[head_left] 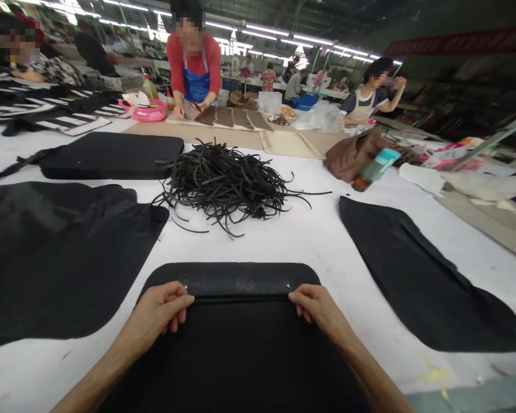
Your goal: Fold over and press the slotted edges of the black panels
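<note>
In front of me lies a black sheet of leather-like material (249, 355) with a straight double edge. It rests over a black panel with rounded corners (236, 274), whose far strip stays uncovered and carries two small white marks. My left hand (165, 307) pinches the left part of that straight edge between thumb and fingers. At the right part, my right hand (313, 304) pinches the same edge. Both hands are closed, level with each other, close to the white marks. The near end of the sheet runs out of view between my forearms.
A tangled heap of thin black strips (232, 180) lies beyond the panel. Black pieces lie left (47, 264) and right (421, 275), with a black stack (116, 155) farther back. A bottle (376, 169) leans by a brown bag (352, 152). A co-worker (193, 63) stands across the table.
</note>
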Motion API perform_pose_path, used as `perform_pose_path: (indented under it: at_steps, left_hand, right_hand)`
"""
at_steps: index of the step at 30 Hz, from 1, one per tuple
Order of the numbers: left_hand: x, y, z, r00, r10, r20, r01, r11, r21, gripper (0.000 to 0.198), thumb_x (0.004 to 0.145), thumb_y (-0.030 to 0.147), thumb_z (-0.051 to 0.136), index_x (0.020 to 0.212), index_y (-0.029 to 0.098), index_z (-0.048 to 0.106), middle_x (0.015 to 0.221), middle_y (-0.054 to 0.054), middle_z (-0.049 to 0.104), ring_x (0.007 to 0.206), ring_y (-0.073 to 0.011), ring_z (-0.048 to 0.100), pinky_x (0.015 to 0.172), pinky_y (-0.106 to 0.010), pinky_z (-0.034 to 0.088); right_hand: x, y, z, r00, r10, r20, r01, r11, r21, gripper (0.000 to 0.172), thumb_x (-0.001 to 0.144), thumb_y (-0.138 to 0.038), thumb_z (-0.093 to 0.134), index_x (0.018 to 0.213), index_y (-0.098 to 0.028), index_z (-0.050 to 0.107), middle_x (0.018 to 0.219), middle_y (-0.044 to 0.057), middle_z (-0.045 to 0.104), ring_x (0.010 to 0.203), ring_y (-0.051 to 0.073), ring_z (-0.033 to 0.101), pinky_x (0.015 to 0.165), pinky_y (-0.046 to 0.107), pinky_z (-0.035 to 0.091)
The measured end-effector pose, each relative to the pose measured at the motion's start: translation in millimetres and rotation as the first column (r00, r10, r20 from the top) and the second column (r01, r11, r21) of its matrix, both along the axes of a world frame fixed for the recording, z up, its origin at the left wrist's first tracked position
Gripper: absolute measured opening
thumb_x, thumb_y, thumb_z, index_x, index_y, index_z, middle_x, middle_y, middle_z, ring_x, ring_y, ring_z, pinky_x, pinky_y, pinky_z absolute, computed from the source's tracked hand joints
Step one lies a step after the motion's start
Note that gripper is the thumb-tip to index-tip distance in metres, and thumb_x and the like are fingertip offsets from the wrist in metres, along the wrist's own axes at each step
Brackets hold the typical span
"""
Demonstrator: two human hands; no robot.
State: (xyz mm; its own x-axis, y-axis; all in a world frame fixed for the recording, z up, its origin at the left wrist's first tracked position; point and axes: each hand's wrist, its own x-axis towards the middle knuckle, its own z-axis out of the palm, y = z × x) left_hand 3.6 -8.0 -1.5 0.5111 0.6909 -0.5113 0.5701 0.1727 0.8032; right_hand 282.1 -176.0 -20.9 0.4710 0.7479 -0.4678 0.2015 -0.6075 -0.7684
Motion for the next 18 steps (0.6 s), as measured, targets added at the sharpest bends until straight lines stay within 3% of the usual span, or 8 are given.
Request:
perform_pose_path:
  at_steps: [6,14,18]
  left_hand:
    - [-8.4,-4.6,-16.8,0.999,-0.033,0.003,0.033,0.999,0.009,0.032,0.076,0.050,0.044,0.072,0.018,0.048,0.060,0.003,0.056,0.042,-0.0093,0.048,0.038,-0.019,0.029]
    - [-2.1,-3.4,-21.8,0.998,0.045,-0.036,-0.043,0.997,0.059,0.028,0.075,0.046,0.048,0.071,0.018,0.051,0.056,0.004,0.055,0.041,-0.0095,0.047,0.037,-0.019,0.029]
    - [1.3,-2.3,-21.8,0.997,0.062,-0.034,-0.059,0.993,0.101,0.026,0.075,0.043,0.048,0.070,0.018,0.051,0.054,0.004,0.055,0.039,-0.0092,0.047,0.037,-0.019,0.030]
  right_hand:
    - [-1.7,0.2,-0.3,0.999,-0.020,-0.046,0.020,1.000,-0.001,0.023,0.074,-0.033,0.045,0.058,-0.018,0.050,0.049,-0.004,0.051,0.039,0.006,0.038,0.040,0.019,0.024]
    - [-2.0,3.9,-16.7,0.976,-0.072,0.204,0.080,0.996,-0.029,0.023,0.074,-0.034,0.045,0.060,-0.019,0.054,0.048,-0.003,0.054,0.041,0.010,0.047,0.042,0.021,0.032]
    - [-4.4,6.3,-18.0,0.965,-0.070,0.253,0.087,0.994,-0.059,0.022,0.075,-0.036,0.045,0.062,-0.020,0.053,0.051,-0.003,0.053,0.041,0.010,0.049,0.041,0.021,0.033]
